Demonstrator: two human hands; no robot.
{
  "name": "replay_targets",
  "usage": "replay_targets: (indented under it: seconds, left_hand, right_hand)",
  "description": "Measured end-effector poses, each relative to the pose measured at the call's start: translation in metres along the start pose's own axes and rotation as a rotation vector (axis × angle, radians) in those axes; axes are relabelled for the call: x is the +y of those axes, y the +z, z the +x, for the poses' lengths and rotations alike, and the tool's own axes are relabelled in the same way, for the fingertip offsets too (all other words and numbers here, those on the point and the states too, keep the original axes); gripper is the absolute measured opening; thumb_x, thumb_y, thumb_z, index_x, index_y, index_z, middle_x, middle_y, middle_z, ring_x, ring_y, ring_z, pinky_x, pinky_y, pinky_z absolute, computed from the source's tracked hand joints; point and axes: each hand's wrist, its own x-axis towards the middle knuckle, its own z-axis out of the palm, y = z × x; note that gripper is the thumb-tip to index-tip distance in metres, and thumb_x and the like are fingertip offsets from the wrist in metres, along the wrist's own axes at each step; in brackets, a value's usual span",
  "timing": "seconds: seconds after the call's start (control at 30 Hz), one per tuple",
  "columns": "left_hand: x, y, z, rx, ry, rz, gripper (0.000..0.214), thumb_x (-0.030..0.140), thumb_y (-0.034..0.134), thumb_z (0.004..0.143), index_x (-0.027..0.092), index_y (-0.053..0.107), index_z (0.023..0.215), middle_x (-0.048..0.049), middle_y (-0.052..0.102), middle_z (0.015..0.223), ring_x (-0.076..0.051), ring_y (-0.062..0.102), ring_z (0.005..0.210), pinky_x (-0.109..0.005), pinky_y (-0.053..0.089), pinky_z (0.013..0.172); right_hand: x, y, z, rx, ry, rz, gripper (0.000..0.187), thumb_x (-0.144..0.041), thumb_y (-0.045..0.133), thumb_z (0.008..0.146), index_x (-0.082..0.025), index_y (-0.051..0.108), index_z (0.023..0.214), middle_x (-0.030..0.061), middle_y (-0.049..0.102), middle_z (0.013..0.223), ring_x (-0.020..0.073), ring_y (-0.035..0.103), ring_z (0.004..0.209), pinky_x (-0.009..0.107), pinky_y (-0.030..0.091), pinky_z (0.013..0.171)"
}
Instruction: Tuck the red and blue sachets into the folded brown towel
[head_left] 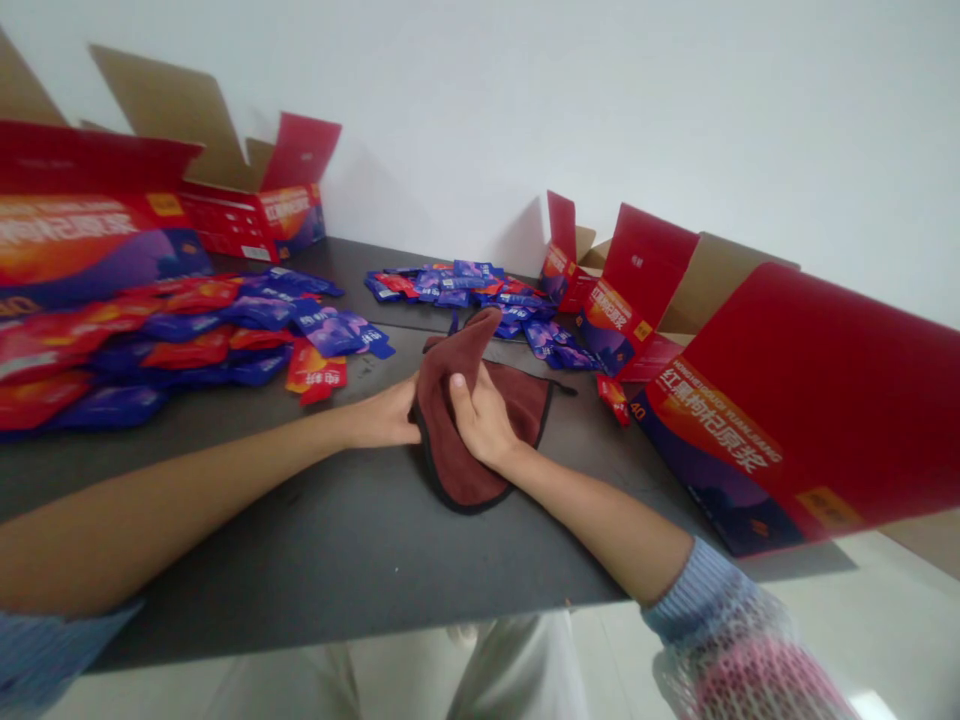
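A brown cloth (pixel 457 455) with a black edging is bunched between my two hands above the dark grey table (pixel 360 560). My right hand (pixel 484 420) is closed on it from the right, the thumb pressed along a fold. From the left, my left hand (pixel 390 412) grips the cloth too, its fingers hidden behind the fabric. One corner of the cloth sticks up, and another with a small black loop spreads out to the right.
A large heap of red and blue sachets (pixel 187 340) lies at left, a smaller sachet pile (pixel 465 285) behind the cloth. Open red cartons stand back left (pixel 255 215), far left (pixel 90 235) and along the right (pixel 750 420). A white wall (pixel 465 120) rises behind the table.
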Motion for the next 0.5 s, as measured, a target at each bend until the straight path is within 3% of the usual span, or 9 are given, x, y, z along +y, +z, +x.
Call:
replay_targets:
  seconds: [0.13,0.23,0.4,0.5]
  left_hand:
    - [-0.005,0.002,-0.002,0.050,-0.133,-0.255,0.068,0.033,0.072,0.072,0.014,0.054,0.135,-0.0147,0.063,0.132,-0.035,0.052,0.129,-0.050,0.039,0.112]
    - [-0.005,0.003,0.000,0.141,-0.170,-0.294,0.059,0.029,0.069,0.074,0.012,0.058,0.130,-0.0131,0.068,0.124,-0.033,0.054,0.128,-0.050,0.036,0.115]
    - [0.008,0.007,0.003,0.195,-0.246,-0.298,0.054,0.029,0.069,0.071,0.007,0.062,0.120,-0.0150,0.071,0.117,-0.034,0.059,0.121,-0.051,0.038,0.112]
    - [0.015,0.011,0.003,0.171,-0.238,-0.329,0.049,0.027,0.069,0.071,0.006,0.064,0.115,-0.0164,0.071,0.116,-0.036,0.060,0.120,-0.052,0.039,0.111]
  right_hand:
    - [-0.007,-0.003,-0.003,-0.101,-0.115,-0.116,0.064,-0.058,0.020,0.100,-0.019,0.049,0.141,0.0090,0.036,0.157,0.0251,0.042,0.141,0.042,0.040,0.115]
    - [-0.010,-0.003,-0.004,-0.132,-0.159,-0.180,0.067,-0.058,0.018,0.100,-0.017,0.043,0.147,0.0078,0.022,0.164,0.0248,0.034,0.146,0.041,0.038,0.117]
    - [-0.015,-0.002,-0.007,-0.008,-0.097,-0.236,0.067,-0.056,0.018,0.101,-0.017,0.028,0.155,0.0086,0.025,0.164,0.0250,0.041,0.142,0.042,0.037,0.118]
    - [-0.014,-0.002,-0.006,0.080,-0.033,-0.265,0.068,-0.055,0.019,0.101,-0.019,0.013,0.159,0.0075,0.024,0.164,0.0245,0.039,0.144,0.043,0.037,0.118]
